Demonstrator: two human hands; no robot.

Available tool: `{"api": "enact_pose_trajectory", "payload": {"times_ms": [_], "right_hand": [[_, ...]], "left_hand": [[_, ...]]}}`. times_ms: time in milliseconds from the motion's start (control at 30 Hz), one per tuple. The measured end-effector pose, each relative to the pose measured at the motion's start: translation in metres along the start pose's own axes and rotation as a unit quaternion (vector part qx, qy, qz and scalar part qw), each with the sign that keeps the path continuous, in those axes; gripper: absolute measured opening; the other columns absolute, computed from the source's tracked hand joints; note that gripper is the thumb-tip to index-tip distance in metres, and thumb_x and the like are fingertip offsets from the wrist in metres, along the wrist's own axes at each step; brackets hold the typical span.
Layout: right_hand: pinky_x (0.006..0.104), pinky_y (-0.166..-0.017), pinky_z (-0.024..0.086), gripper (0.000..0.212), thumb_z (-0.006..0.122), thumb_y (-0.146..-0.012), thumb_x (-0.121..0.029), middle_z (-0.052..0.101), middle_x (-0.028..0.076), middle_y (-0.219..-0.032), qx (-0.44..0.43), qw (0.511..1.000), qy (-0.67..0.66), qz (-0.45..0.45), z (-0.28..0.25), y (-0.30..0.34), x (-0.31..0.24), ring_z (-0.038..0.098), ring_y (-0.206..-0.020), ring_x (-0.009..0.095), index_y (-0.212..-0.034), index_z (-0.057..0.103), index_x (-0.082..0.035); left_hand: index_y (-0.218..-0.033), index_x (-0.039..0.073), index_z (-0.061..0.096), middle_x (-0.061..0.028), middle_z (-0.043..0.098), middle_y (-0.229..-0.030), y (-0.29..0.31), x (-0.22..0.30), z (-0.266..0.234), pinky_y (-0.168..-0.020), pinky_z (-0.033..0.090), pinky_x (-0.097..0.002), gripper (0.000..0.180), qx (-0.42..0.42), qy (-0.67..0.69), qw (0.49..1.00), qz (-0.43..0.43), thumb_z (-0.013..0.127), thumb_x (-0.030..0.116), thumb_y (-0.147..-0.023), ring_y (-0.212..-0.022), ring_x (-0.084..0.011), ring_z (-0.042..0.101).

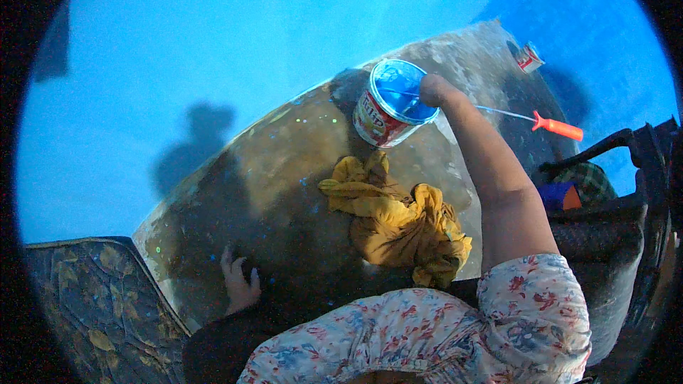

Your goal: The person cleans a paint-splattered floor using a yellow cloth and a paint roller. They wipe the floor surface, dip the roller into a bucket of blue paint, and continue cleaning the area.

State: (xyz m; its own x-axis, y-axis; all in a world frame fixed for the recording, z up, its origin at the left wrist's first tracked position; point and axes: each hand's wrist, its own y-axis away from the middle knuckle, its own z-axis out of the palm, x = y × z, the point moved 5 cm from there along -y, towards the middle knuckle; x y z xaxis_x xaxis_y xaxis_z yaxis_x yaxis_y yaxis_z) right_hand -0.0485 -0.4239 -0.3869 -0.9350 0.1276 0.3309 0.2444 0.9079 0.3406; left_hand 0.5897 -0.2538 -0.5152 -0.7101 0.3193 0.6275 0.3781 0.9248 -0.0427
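Note:
A white paint bucket with a red label stands on the floor ahead of me, blue paint inside. My right hand is closed over its right rim, its fingertips hidden. A paint roller's thin metal rod runs beneath my right wrist, one end in the bucket. The roller's orange-red handle sticks out to the right with no hand on it. At lower left, my left hand is open and empty, fingers apart, low over the floor. Between me and the bucket lies a crumpled yellow cloth.
A blue wall bounds the paint-spotted floor. A small can sits by the far right wall. A dark chair stands close at right, with a blue and orange item near it. A dark patterned mattress is at lower left.

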Motion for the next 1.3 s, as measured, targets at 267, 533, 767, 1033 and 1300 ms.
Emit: {"api": "enact_pose_trajectory", "payload": {"times_ms": [267, 533, 767, 1033, 1300], "right_hand": [[0.0415, -0.069, 0.058, 0.028, 0.059, -0.087, -0.026, 0.071, 0.016, -0.095, -0.060, 0.953, -0.297, 0.021, 0.008, -0.012, -0.037, 0.071, -0.079, 0.026, -0.097, 0.072, -0.003], [0.0408, -0.073, 0.057, 0.031, 0.058, -0.088, -0.027, 0.070, 0.015, -0.106, -0.204, 0.930, -0.307, -0.009, 0.038, -0.036, -0.056, 0.070, -0.085, 0.025, -0.107, 0.070, -0.006], [0.0416, -0.078, 0.056, 0.030, 0.058, -0.087, -0.025, 0.069, 0.015, -0.110, -0.222, 0.954, -0.200, -0.003, 0.046, -0.026, -0.050, 0.069, -0.092, 0.027, -0.109, 0.070, -0.007], [0.0425, -0.083, 0.054, 0.030, 0.057, -0.087, -0.022, 0.068, 0.014, -0.115, -0.207, 0.973, -0.102, 0.007, 0.048, -0.022, -0.054, 0.068, -0.099, 0.028, -0.110, 0.070, -0.008], [0.0435, -0.088, 0.053, 0.031, 0.056, -0.087, -0.019, 0.067, 0.014, -0.119, -0.139, 0.989, -0.025, 0.043, 0.030, -0.011, -0.054, 0.066, -0.107, 0.030, -0.112, 0.071, -0.009]], "left_hand": [[-0.114, -0.003, 0.053, -0.0316, 0.026, -0.148, -0.007, 0.005, 0.011, -0.109, 0.034, -0.0508, 0.037, -0.018, -0.011, 1.000, 0.002, 0.066, 0.007, -0.080, -0.134, -0.0496, 0.032], [-0.112, -0.003, 0.053, -0.0308, 0.028, -0.148, -0.001, 0.006, 0.011, -0.108, 0.036, -0.0499, 0.036, -0.026, 0.024, 0.999, -0.018, 0.066, 0.005, -0.080, -0.134, -0.0480, 0.034], [-0.112, -0.002, 0.054, -0.0297, 0.027, -0.148, -0.001, 0.010, 0.007, -0.108, 0.037, -0.0499, 0.034, -0.029, 0.024, 0.999, -0.032, 0.066, 0.005, -0.080, -0.133, -0.0474, 0.036], [-0.114, -0.002, 0.054, -0.0284, 0.027, -0.148, 0.000, -0.003, 0.014, -0.106, 0.038, -0.0496, 0.036, -0.006, -0.011, 1.000, 0.021, 0.066, 0.005, -0.081, -0.130, -0.0470, 0.039], [-0.115, -0.001, 0.053, -0.0304, 0.028, -0.147, 0.008, -0.015, 0.019, -0.107, 0.036, -0.0497, 0.036, -0.021, -0.031, 0.999, 0.019, 0.065, 0.005, -0.081, -0.132, -0.0473, 0.036]]}}
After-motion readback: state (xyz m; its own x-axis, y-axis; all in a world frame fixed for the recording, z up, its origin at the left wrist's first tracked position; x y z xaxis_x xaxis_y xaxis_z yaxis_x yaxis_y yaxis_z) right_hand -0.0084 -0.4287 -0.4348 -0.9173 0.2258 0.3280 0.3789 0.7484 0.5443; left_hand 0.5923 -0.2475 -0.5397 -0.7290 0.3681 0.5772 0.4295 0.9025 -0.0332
